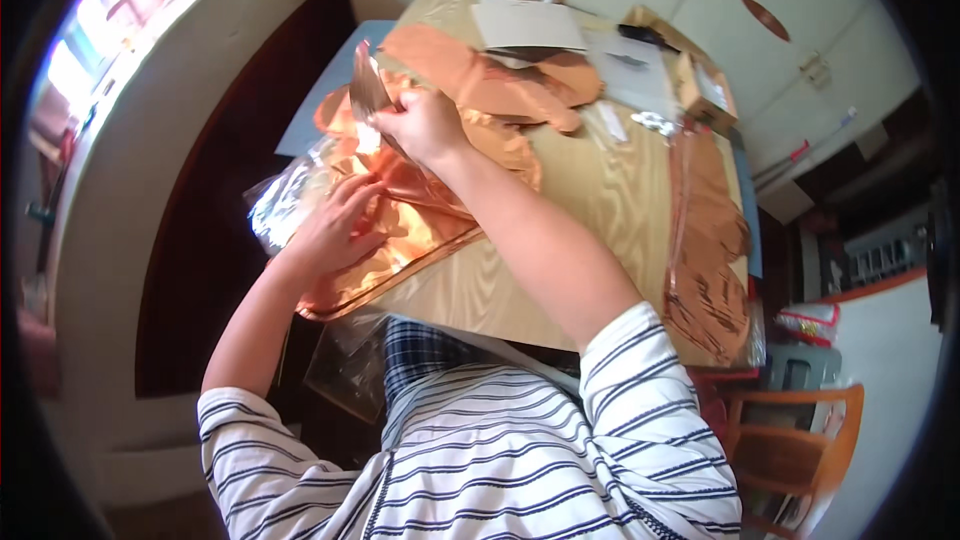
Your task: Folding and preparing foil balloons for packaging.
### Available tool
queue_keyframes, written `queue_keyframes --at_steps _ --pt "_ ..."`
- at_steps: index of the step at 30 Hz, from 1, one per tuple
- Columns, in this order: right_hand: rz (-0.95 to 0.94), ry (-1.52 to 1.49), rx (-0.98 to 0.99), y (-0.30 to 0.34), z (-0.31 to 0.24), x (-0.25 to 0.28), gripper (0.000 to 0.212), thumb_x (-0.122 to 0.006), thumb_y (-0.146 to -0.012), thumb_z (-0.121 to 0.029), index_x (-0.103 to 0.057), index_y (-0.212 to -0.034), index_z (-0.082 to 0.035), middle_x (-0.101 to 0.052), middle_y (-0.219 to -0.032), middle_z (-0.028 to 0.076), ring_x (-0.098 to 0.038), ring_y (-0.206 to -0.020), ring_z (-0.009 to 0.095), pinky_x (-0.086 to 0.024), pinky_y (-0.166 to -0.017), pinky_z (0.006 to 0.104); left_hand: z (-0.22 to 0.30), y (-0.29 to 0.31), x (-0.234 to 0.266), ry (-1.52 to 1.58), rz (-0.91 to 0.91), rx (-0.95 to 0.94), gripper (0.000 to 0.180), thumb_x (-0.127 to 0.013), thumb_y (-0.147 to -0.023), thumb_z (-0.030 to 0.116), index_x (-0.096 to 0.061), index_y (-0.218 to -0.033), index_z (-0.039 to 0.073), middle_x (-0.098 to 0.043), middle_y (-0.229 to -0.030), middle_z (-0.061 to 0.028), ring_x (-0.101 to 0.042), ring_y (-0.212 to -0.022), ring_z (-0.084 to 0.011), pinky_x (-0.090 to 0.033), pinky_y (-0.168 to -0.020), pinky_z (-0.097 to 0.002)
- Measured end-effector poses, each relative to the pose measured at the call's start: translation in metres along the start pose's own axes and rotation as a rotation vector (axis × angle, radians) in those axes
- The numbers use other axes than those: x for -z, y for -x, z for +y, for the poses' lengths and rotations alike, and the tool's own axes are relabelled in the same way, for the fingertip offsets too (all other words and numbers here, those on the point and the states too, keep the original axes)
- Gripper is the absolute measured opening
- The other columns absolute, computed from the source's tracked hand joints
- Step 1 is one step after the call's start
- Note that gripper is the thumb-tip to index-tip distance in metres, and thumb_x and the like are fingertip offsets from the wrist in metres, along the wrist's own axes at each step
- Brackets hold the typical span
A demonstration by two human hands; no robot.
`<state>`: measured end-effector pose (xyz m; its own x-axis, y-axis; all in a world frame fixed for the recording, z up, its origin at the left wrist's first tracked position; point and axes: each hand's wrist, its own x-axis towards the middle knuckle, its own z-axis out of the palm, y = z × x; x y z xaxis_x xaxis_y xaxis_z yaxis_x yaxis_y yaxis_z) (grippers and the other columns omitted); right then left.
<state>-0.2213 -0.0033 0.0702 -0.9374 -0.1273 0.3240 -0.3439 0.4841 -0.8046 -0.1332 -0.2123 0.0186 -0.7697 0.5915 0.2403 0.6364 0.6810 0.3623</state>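
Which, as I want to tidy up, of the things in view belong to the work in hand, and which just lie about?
Apparently in use:
copper foil piece, under the left hand
raised brownish flap, at the right hand

Seemingly lying about:
brown sheet with black markings
white rectangular piece

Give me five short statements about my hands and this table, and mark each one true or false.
1. The left hand rests on shiny copper foil. True.
2. The right hand is empty. False: the right hand grips an upright brownish flap.
3. A long brown piece lies along the right side of the table. True.
4. The chair stands left of the table. False: the chair is to the right, near the lower corner of the view.
5. The sleeves are plain white. False: the sleeves are white with dark stripes.
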Motion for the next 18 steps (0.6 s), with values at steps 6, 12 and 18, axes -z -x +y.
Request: queue_keyframes --at_steps 6,12,18 --pt "0.404 0.079 0.193 -0.078 -0.025 0.095 0.017 -0.071 -0.086 -0.024 -0.073 -0.081 -0.008 -0.071 -0.078 0.017 -0.070 -0.076 0.038 -0.055 -0.072 0.0483 -0.014 -0.010 -0.003 -0.175 -0.104 0.038 0.084 -0.074 -0.081 0.047 -0.045 -0.151 0.010 -0.040 -0.157 -0.0202 -0.039 -0.144 -0.0403 -0.031 -0.117 -0.0532" --pt "0.384 0.017 0.715 -0.087 -0.090 0.163 0.008 -0.064 -0.092 -0.007 -0.070 -0.094 -0.002 -0.072 -0.086 0.021 -0.071 -0.079 0.037 -0.055 -0.069 0.0410 -0.030 -0.051 0.004 -0.020 -0.100 0.218 0.082 -0.068 -0.089 0.051 -0.040 -0.155 0.011 -0.055 -0.142 -0.0230 -0.060 -0.120 -0.0423 -0.048 -0.100 -0.0500" --pt "-0.175 0.075 0.770 0.040 -0.104 0.179 0.008 -0.073 -0.085 -0.004 -0.073 -0.094 -0.004 -0.073 -0.084 0.008 -0.069 -0.077 0.019 -0.054 -0.074 0.0307 -0.027 -0.106 0.011 -0.097 -0.160 0.570 0.053 -0.068 -0.091 0.040 -0.064 -0.127 0.002 -0.071 -0.113 -0.0248 -0.069 -0.108 -0.0392 -0.053 -0.096 -0.0474"
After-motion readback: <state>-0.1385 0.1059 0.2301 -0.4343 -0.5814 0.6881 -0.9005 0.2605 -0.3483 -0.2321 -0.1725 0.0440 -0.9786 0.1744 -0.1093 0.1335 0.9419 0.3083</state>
